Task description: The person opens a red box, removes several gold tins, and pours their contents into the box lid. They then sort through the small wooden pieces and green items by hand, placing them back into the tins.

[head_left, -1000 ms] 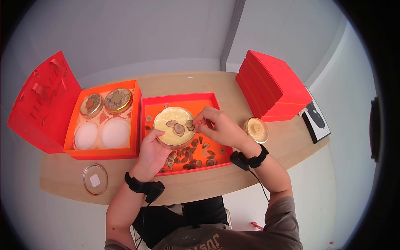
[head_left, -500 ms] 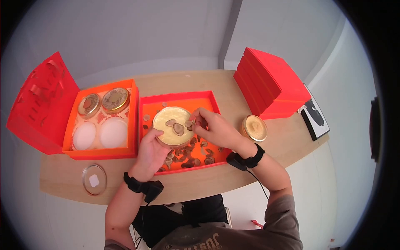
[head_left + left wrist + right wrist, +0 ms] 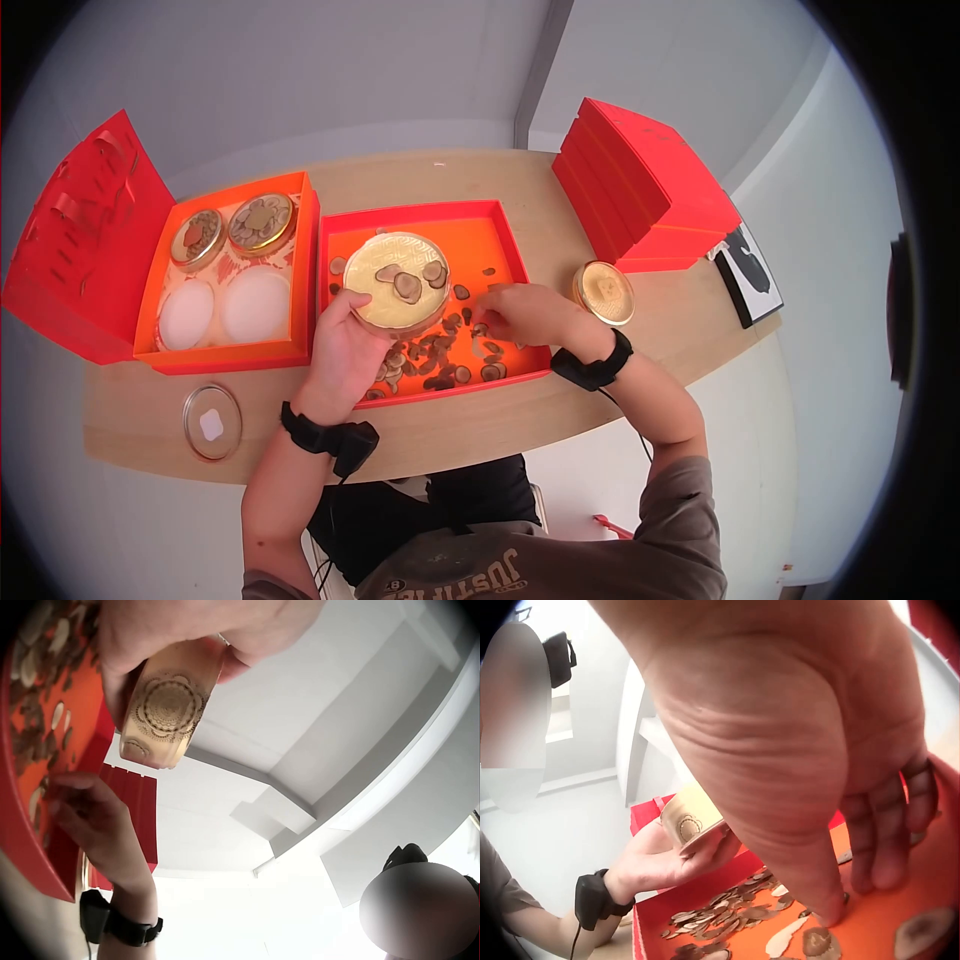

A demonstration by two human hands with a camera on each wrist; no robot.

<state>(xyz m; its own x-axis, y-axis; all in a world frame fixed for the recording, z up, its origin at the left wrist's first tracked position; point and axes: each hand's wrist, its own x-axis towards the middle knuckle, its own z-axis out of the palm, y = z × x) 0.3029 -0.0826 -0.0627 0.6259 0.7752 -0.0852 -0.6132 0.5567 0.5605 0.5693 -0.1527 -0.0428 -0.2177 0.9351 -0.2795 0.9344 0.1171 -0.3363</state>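
Observation:
My left hand (image 3: 345,345) grips a round gold tin (image 3: 395,314) by its edge, above a red tray with an orange floor (image 3: 465,232). Several brown dried slices (image 3: 407,288) lie on the tin's gold top face. Its side, with a dark round ornament, shows in the left wrist view. Over the right part of the tray, my right hand (image 3: 532,314) reaches down with bent fingers among scattered slices (image 3: 432,352). In the right wrist view its thumb tip is right at a slice (image 3: 804,913); whether it pinches one, I cannot tell.
On the left stands an open red box (image 3: 235,360) with two slice-filled jars (image 3: 262,222) and two white discs (image 3: 263,305). In front lies a clear lid (image 3: 211,424). At right are another gold tin (image 3: 605,293), stacked red boxes (image 3: 650,190) and a black-and-white box (image 3: 755,278).
My right hand has left the tin's right edge, where a slice now lies, and moved down and right into the tray. The left hand keeps its grip on the tin.

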